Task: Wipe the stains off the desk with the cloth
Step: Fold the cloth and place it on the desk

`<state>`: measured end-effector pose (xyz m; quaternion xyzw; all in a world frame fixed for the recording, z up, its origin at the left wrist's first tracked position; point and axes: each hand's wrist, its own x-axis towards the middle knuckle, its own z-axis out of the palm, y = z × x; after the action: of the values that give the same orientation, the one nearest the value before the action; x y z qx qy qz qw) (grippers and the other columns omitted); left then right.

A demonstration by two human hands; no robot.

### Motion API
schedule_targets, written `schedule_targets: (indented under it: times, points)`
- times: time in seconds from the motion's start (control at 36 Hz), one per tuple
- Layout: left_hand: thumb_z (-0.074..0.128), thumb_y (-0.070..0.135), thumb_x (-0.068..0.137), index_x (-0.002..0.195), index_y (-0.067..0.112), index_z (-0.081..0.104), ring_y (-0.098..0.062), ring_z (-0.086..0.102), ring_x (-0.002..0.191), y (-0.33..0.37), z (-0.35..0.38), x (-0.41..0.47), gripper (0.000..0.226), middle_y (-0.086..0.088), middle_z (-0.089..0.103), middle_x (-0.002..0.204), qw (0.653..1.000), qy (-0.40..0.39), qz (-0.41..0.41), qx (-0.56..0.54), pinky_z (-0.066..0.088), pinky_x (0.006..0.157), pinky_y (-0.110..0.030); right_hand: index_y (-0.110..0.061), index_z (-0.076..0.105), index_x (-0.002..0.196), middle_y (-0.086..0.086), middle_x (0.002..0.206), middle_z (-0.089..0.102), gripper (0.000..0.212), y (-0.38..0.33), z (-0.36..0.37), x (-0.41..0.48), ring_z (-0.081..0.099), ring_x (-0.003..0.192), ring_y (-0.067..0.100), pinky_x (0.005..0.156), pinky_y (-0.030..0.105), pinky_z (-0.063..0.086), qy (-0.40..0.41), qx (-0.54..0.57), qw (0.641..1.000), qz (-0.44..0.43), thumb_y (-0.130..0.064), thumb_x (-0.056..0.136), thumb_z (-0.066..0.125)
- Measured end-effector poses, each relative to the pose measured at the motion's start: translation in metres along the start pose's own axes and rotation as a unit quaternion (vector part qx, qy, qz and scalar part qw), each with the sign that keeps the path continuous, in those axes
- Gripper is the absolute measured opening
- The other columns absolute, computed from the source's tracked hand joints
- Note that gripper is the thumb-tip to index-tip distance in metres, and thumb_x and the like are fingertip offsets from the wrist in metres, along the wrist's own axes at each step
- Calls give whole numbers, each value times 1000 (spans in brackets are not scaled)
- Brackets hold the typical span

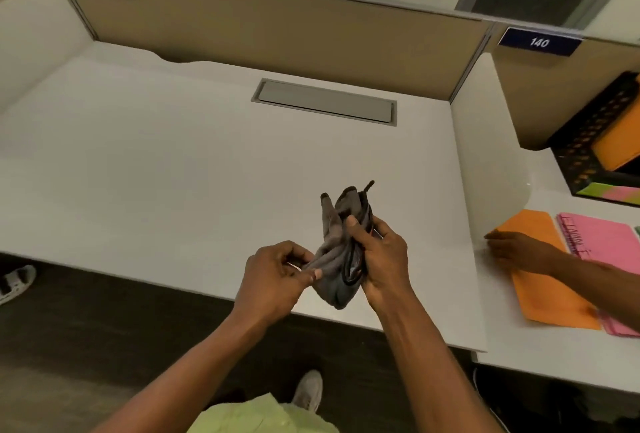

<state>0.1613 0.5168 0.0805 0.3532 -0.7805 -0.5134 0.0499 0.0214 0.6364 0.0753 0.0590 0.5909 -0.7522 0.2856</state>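
Note:
A crumpled grey cloth (337, 242) with dark edging hangs in the air over the front edge of the white desk (173, 162). My right hand (382, 259) grips the cloth's right side, thumb pressed on its middle. My left hand (277, 273) pinches the cloth's lower left corner between thumb and fingers. Both hands hold it above the desk surface, not touching it. No stains on the desk are visible from here.
A grey cable hatch (325, 101) is set in the desk's back. Tan partition panels (263, 24) close the back and sides. On the neighbouring desk to the right, another person's hand (516, 249) rests on an orange envelope (543, 280) beside a pink notebook (602, 242) and a black mesh tray (602, 141).

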Motion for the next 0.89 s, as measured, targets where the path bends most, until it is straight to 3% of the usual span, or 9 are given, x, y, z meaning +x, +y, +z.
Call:
schedule_targets:
  times: [0.14, 0.25, 0.33, 0.47, 0.61, 0.69, 0.81, 0.89]
  points:
    - [86, 21, 94, 98, 30, 79, -2, 75, 83, 4, 10, 15, 13, 13, 80, 90, 995, 61, -31, -72, 61, 80, -25, -20, 65, 134, -5, 124, 77, 63, 3, -9, 12, 74, 113, 17, 101, 43, 60, -100, -116, 988, 15, 1, 79, 86]
    - [82, 16, 97, 104, 24, 77, 6, 72, 84, 5, 9, 24, 12, 10, 79, 94, 986, 118, -41, -106, 56, 68, -11, -38, 56, 139, -23, 130, 68, 78, 6, -8, 14, 72, 112, 9, 94, 38, 62, -132, -238, 962, 12, 2, 78, 85]
    - [82, 14, 97, 102, 23, 78, 2, 75, 83, 3, 1, 32, 11, 8, 80, 92, 977, 140, -58, -148, 56, 68, -11, -34, 51, 148, -20, 136, 60, 81, 10, -6, 18, 70, 113, 14, 94, 40, 63, -135, -326, 936, -12, 0, 81, 82]
    - [83, 14, 96, 102, 17, 80, -13, 79, 84, -5, -21, 45, 7, 2, 83, 91, 962, 179, -82, -191, 60, 80, -27, -30, 63, 134, -6, 116, 73, 63, 13, -1, 34, 72, 102, 14, 89, 39, 65, -64, -369, 927, -25, -9, 79, 86]
    - [83, 10, 95, 103, 11, 79, -22, 77, 88, -11, -50, 61, 9, -7, 82, 94, 944, 209, -101, -237, 62, 86, -33, -31, 66, 125, 0, 97, 75, 51, 6, 6, 54, 74, 88, 18, 72, 35, 66, -49, -388, 920, -25, -9, 81, 79]
    - [82, 6, 95, 107, 9, 78, -27, 76, 91, -15, -67, 71, 13, -10, 81, 94, 930, 222, -110, -273, 61, 84, -32, -29, 66, 125, 3, 95, 76, 50, -2, 15, 66, 75, 89, 19, 77, 40, 67, -45, -361, 931, -11, -6, 82, 79]
    - [82, 5, 95, 126, 18, 73, -21, 76, 84, -17, -89, 86, 34, -15, 81, 97, 917, 242, -100, -301, 62, 86, -33, -25, 72, 114, 8, 89, 79, 41, -17, 41, 79, 78, 87, 22, 77, 39, 67, -48, -298, 953, -8, -4, 80, 83]
    - [80, 3, 96, 112, 20, 84, -19, 74, 83, -19, -110, 101, 24, -8, 83, 93, 919, 232, -86, -308, 63, 91, -35, -17, 77, 99, 12, 91, 80, 27, -26, 65, 92, 79, 88, 28, 79, 43, 67, -50, -255, 966, -12, -3, 78, 86]
